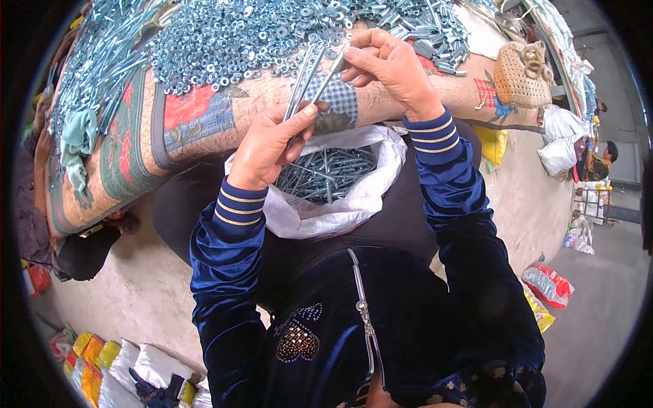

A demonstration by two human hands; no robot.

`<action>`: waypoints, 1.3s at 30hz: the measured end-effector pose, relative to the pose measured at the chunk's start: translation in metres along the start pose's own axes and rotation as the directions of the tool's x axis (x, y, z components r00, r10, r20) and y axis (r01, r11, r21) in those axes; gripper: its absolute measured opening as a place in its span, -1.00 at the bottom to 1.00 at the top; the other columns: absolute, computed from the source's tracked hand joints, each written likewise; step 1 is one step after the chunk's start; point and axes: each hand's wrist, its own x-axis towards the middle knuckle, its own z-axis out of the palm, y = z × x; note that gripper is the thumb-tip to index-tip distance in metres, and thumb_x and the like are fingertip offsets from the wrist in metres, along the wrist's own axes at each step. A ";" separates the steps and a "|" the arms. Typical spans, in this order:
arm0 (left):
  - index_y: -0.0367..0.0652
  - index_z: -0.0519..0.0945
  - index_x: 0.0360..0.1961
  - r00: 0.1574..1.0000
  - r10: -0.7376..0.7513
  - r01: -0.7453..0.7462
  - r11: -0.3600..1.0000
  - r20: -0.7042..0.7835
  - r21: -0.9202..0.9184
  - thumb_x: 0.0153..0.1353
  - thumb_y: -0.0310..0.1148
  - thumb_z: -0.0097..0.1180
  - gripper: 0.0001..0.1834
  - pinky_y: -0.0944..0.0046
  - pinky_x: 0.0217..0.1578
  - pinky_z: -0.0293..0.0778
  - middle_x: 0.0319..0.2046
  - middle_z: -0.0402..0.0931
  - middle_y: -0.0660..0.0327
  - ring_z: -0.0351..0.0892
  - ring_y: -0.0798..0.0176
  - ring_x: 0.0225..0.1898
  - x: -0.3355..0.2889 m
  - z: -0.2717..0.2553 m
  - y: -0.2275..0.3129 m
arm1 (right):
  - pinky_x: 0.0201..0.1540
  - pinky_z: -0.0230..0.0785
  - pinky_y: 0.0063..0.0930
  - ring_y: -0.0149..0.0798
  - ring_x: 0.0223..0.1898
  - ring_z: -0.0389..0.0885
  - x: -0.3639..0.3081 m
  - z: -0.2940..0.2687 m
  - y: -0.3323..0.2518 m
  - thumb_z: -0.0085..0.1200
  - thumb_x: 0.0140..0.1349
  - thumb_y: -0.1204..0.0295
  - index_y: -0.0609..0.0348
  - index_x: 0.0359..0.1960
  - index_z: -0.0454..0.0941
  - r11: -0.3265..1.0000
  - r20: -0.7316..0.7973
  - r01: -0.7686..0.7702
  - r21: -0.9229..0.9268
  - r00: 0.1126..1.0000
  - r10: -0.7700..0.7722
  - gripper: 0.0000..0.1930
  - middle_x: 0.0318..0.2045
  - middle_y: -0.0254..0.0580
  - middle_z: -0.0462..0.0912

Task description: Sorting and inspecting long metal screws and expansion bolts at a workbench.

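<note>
Several slim metal bolts (pixel 301 78) stick up out of my left hand (pixel 275 141), whose thumb and fingers are closed round their lower ends. One of them leans to the right, toward my right hand (pixel 398 73). Between the thumb and fingertips of that hand is a short metal sleeve (pixel 337 61) at the upper end of this leaning bolt. How far the sleeve sits over the bolt is hard to see. Below both hands an open white woven sack (pixel 371 212) rests at my lap, with many finished-looking metal bolts (pixel 326 170) lying in it.
A padded, patterned cloth (pixel 197 122) covers the work surface. On it lie heaps of washers and nuts (pixel 224 44), long rods (pixel 102 61) and sleeves (pixel 435 34). A woven basket (pixel 522 76) hangs at right. Another person's dark sleeve (pixel 30 197) shows at left. Filled bags (pixel 160 367) stand on the floor.
</note>
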 end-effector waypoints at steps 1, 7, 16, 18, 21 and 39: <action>-0.21 0.58 -0.09 1.000 0.002 -0.002 1.000 0.009 -0.018 0.28 -0.24 0.07 -0.71 0.57 -0.75 -0.03 -0.61 0.34 0.44 0.15 0.61 -0.75 -0.001 0.000 0.001 | -0.42 0.48 -0.69 -0.37 -0.41 0.66 0.000 0.003 -0.001 0.14 0.22 0.30 0.25 -0.12 0.46 0.998 -0.007 -0.008 -0.064 1.000 0.007 -0.69 -0.36 -0.21 0.63; -0.17 0.56 -0.11 0.999 0.009 -0.013 0.997 -0.053 -0.072 0.28 -0.24 0.06 -0.74 0.61 -0.73 0.05 -0.56 0.42 0.42 0.30 0.60 -0.66 -0.003 0.003 0.006 | -0.34 0.49 -0.65 -0.39 -0.39 0.64 -0.001 0.002 0.005 0.13 0.22 0.32 0.23 -0.15 0.49 0.975 0.024 -0.169 0.143 0.986 0.167 -0.73 -0.35 -0.22 0.63; -0.15 0.56 -0.18 0.988 0.092 -0.096 0.995 -0.120 -0.029 0.25 -0.24 0.10 -0.78 0.61 -0.72 0.09 -0.53 0.47 0.40 0.36 0.59 -0.64 -0.002 -0.009 0.002 | -0.17 0.43 -0.59 -0.44 -0.28 0.58 0.015 -0.013 0.013 -0.06 0.33 0.43 0.27 -0.05 0.45 0.966 -0.045 0.255 -0.048 0.965 -0.257 -0.77 -0.29 -0.23 0.61; -0.15 0.57 -0.19 0.989 0.095 -0.100 0.994 -0.109 -0.039 0.25 -0.25 0.11 -0.78 0.61 -0.72 0.09 -0.53 0.47 0.39 0.36 0.59 -0.64 -0.002 -0.009 0.002 | -0.16 0.37 -0.62 -0.50 -0.25 0.52 0.011 -0.012 0.012 -0.05 0.32 0.44 0.21 -0.07 0.52 0.952 -0.010 0.261 -0.160 0.964 -0.266 -0.79 -0.29 -0.31 0.60; -0.15 0.58 -0.20 0.990 0.090 -0.093 0.995 -0.104 -0.024 0.24 -0.24 0.12 -0.78 0.60 -0.72 0.09 -0.53 0.48 0.39 0.35 0.58 -0.65 -0.003 -0.009 0.002 | -0.16 0.33 -0.56 -0.44 -0.27 0.50 0.011 -0.003 0.008 0.00 0.25 0.48 0.15 -0.18 0.61 0.769 0.243 0.478 -0.425 0.879 -0.411 -0.83 -0.34 -0.32 0.58; -0.15 0.56 -0.27 0.933 0.153 -0.207 0.968 -0.325 -0.139 0.20 -0.26 0.18 -0.80 0.61 -0.76 0.07 -0.50 0.51 0.31 0.44 0.52 -0.63 0.002 -0.014 0.005 | -0.36 0.39 -0.55 -0.46 -0.48 0.54 0.044 -0.020 0.052 0.19 0.08 0.33 0.23 -0.33 0.65 0.694 -0.156 0.167 -0.701 0.913 -0.377 -0.78 -0.45 -0.26 0.64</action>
